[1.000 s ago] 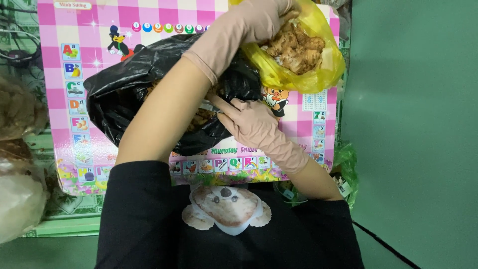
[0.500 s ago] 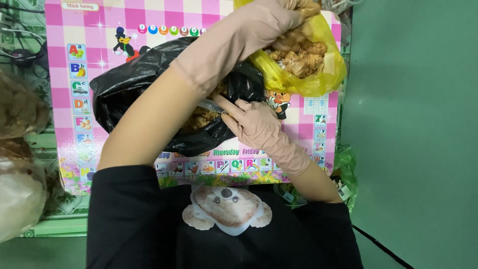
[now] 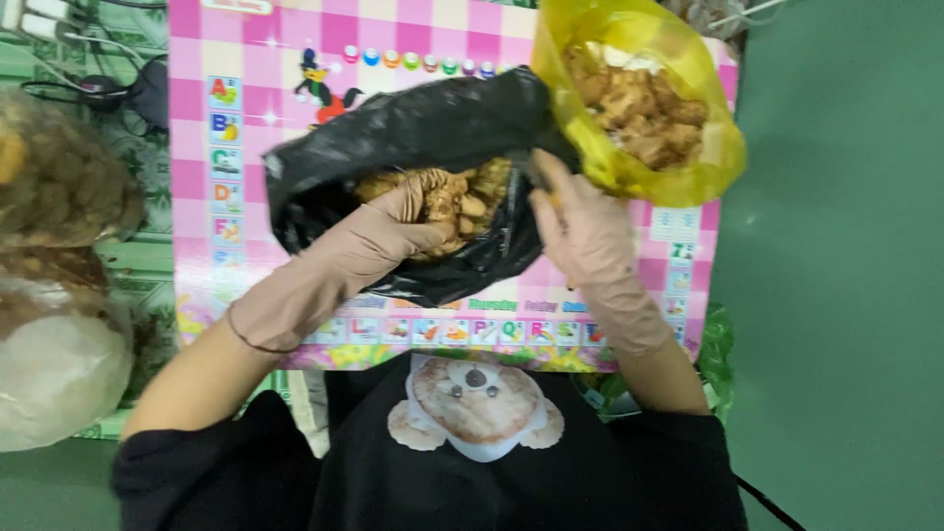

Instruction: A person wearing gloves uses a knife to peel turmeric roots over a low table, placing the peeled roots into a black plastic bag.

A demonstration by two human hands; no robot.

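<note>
Starting at the left edge of the mat, a pink checked play mat printed with letters and small pictures, we see two clear bags of brownish stuff lying just off it, one above the other, well apart from our hands.

Next comes our left hand, in a tan glove, reaching from the lower left into the mouth of the black bag. Its fingers are curled around a clump of the brown dried pieces inside, so the hand is closed on them, with the pieces lying right under and just beyond the fingertips. The black bag lies across the middle of the mat, its long axis running from left to upper right, mouth turned towards us.

Our right hand, also gloved, sits at the right lip of the black bag's mouth. It seems to pinch the plastic edge there and hold it open, though we cannot tell the grip for certain. This hand is the nearer one to the yellow bag, which stands at the mat's upper right corner, touching the black bag, open at the top and heaped with similar pale brown chunks. It lies up and right of the right hand.
</note>
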